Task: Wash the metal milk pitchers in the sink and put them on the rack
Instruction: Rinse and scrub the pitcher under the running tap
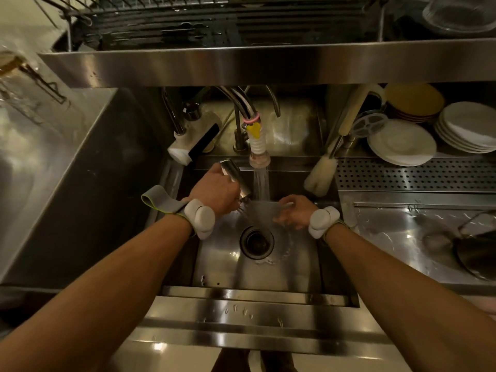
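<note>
A small metal milk pitcher (pixel 234 176) is tilted over the sink (pixel 257 272), and my left hand (pixel 214 191) grips it from the left. Water streams from the tap nozzle (pixel 259 157) just right of the pitcher. Under that stream, my right hand (pixel 292 214) has loosely spread fingers and holds nothing; it looks blurred by motion and spray. The drain (pixel 256 241) lies below both hands. The dark wire drying rack (pixel 214 25) sits on the steel shelf above the sink.
A white bottle brush (pixel 320 175) leans at the sink's right rim. Stacked white plates (pixel 402 142) and more plates (pixel 469 127) stand behind a perforated steel tray (pixel 416 175). A dark pan (pixel 477 253) lies on the right counter. A glass bowl (pixel 461 12) sits top right.
</note>
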Available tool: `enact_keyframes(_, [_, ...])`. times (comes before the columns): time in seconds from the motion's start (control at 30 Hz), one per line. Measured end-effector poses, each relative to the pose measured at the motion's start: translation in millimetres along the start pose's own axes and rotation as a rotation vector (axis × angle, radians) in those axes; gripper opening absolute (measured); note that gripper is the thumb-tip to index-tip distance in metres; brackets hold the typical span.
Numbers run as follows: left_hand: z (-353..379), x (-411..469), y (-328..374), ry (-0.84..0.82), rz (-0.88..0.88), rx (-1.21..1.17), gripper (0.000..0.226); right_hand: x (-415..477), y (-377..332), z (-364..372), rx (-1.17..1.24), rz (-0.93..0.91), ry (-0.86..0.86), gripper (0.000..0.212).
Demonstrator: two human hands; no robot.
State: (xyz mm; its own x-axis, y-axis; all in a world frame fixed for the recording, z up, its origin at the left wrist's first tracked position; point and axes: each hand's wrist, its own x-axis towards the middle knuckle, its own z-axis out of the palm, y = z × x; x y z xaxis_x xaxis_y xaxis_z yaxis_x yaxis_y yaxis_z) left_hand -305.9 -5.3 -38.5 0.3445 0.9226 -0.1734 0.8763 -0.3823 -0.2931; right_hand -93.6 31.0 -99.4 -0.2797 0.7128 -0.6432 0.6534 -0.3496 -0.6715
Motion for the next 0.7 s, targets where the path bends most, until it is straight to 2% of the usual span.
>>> enact_keyframes(0.17, [1.4,3.9,1.5,0.033,0.005,0.022,0.038,2.5,-0.2,-1.9,-0.006,0.006,0.0,0.062])
enact_keyframes(0.3, [0.3,4.7,3.1,0.0,-0.06,-0.106,0.031,4.4,0.9,-0.3,-0.01,0.009,0.007,0.059])
enact_keyframes(0.37, [4.7,5.2,3.7,-0.034,-0.148,-0.301,0.03,6.5,3.1,0.8,-0.011,0.018,0.006,0.056])
enact_keyframes(0.43, [13.9,2.9,5.0,-0.089,-0.271,-0.599,0.03,6.0,4.5,2.8,0.008,0.021,0.009,0.049])
enact_keyframes(0.53, [28.1,6.0,16.6,-0.117,-0.385,-0.96,0.033,11.4,6.7,2.4,0.111,0.054,0.005,0.036])
enact_keyframes(0.7, [35.4,14.1,31.1,-0.069,-0.514,-1.387,0.023,22.3,14.0,0.8,0.351,0.149,0.047,0.048])
